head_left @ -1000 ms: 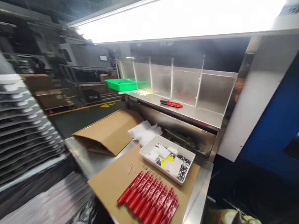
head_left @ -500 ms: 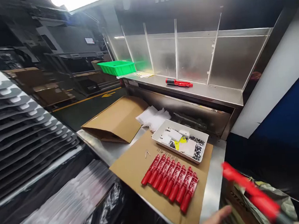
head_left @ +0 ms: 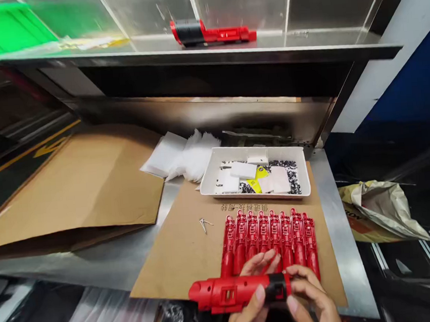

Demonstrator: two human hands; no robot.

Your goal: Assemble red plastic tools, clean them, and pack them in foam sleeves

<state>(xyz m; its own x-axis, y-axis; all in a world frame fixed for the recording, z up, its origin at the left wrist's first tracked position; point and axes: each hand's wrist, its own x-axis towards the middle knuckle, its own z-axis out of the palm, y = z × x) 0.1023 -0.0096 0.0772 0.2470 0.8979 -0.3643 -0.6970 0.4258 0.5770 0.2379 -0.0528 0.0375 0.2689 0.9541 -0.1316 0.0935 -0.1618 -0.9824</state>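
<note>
closest to me, both hands are closed around a red plastic tube (head_left: 214, 292) with a black band (head_left: 277, 285) near one end and a small square window (head_left: 229, 295) in its side. my left hand (head_left: 247, 314) wraps the middle, my right hand (head_left: 310, 305) pinches the black band, and the tube lies crosswise over the near edge of a brown card sheet (head_left: 170, 256) at the front of the desk (head_left: 341, 230). it looks light, stiff and hollow, and the glossy plastic could slip, so i'd hold it by the band, clear of the window. just beyond, seven red plastic pieces (head_left: 269, 241) lie side by side on the card, with little metal clips (head_left: 205, 225) to their left. farther back sits a white tray (head_left: 255, 196) of white pads (head_left: 279, 179), a yellow tag (head_left: 257, 180) and black bits (head_left: 292, 174), beside crumpled white sheets (head_left: 188, 155). a flattened carton (head_left: 71, 187) lies on the left, and on the far shelf (head_left: 320, 38) rests another red-and-black tube (head_left: 208, 32).
</note>
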